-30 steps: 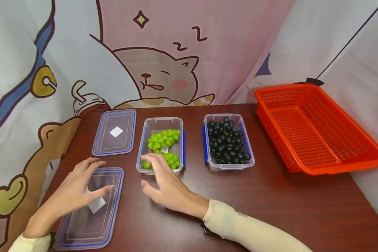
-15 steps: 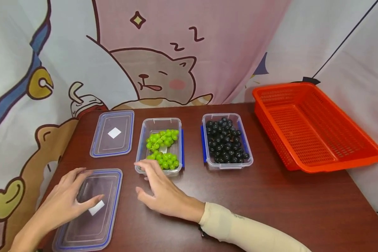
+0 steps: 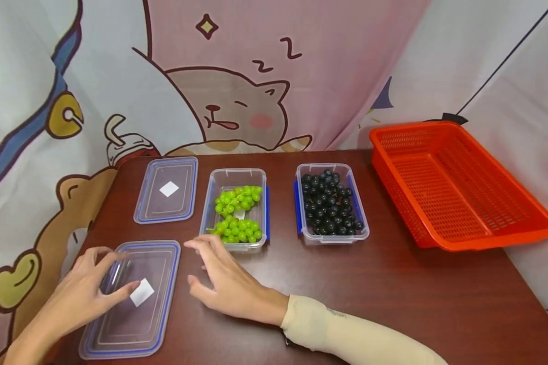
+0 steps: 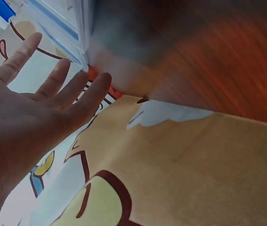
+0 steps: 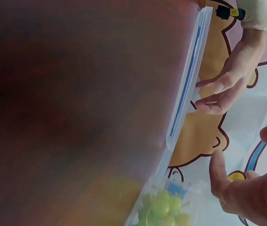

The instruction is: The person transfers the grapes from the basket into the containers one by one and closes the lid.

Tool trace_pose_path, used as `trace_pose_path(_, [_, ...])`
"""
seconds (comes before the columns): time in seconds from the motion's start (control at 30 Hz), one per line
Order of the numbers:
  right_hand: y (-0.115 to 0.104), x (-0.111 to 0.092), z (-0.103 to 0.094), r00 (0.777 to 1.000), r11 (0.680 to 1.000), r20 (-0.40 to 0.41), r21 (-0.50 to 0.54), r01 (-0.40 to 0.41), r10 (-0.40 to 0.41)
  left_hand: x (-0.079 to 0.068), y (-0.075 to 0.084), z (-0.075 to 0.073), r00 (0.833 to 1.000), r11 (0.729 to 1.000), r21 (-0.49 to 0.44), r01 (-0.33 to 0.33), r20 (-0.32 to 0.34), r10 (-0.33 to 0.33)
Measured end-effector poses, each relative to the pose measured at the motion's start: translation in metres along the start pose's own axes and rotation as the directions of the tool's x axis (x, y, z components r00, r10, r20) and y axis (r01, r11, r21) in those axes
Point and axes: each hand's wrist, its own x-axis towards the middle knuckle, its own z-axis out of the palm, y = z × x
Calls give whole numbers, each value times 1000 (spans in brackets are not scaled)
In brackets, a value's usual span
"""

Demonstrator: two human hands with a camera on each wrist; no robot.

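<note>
My left hand point(image 3: 79, 291) hovers over the left side of the nearer clear lid point(image 3: 128, 329), fingers bent loosely and thumb near its white sticker point(image 3: 141, 292). That blue-edged lid lies flat at the front left. My right hand point(image 3: 233, 286) is just right of the same lid, thumb and fingers apart, pointing left with nothing between them. Behind its fingertips stands a lidless plastic container point(image 3: 237, 176) of green grapes point(image 3: 237, 230). In the left wrist view, the left hand's fingers point(image 4: 53, 80) are spread. The right wrist view shows both hands beside the lid's edge point(image 5: 187, 77).
A smaller lid point(image 3: 166, 170) with a white sticker lies at the back left. Black grapes point(image 3: 329, 203) fill a second container point(image 3: 335, 240) right of the green ones. An orange-red plastic basket point(image 3: 443, 187) stands on the right of the brown table point(image 3: 370, 299). Printed curtains point(image 3: 347, 61) hang behind.
My right hand has moved left, away from the front of the green-grape container to beside the nearer lid. The left hand has shifted left and toward the front over that lid.
</note>
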Motion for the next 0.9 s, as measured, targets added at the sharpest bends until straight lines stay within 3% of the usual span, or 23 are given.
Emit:
trace_pose_path(0.2, [-2, 4, 10, 995, 996, 49, -22, -81, 82, 0, -10, -6, 994, 998, -21, 57, 95, -55])
trace_pose_path(0.47, [-5, 10, 22, 979, 982, 97, -73, -173, 180, -2, -26, -10, 954, 987, -3, 161, 257, -155])
trace_pose_path(0.57, [-8, 12, 24, 958, 967, 143, -89, -237, 248, -4, -32, -9, 953, 988, 10, 157, 261, -154])
trace_pose_path(0.77, [-13, 19, 27, 909, 934, 219, -121, -335, 355, -9, -39, -5, 986, 997, 5, 78, 147, -78])
trace_pose_path(0.9, [-14, 23, 30, 875, 908, 245, -119, -401, 418, -11, -40, 0, 991, 998, -51, 31, 128, -24])
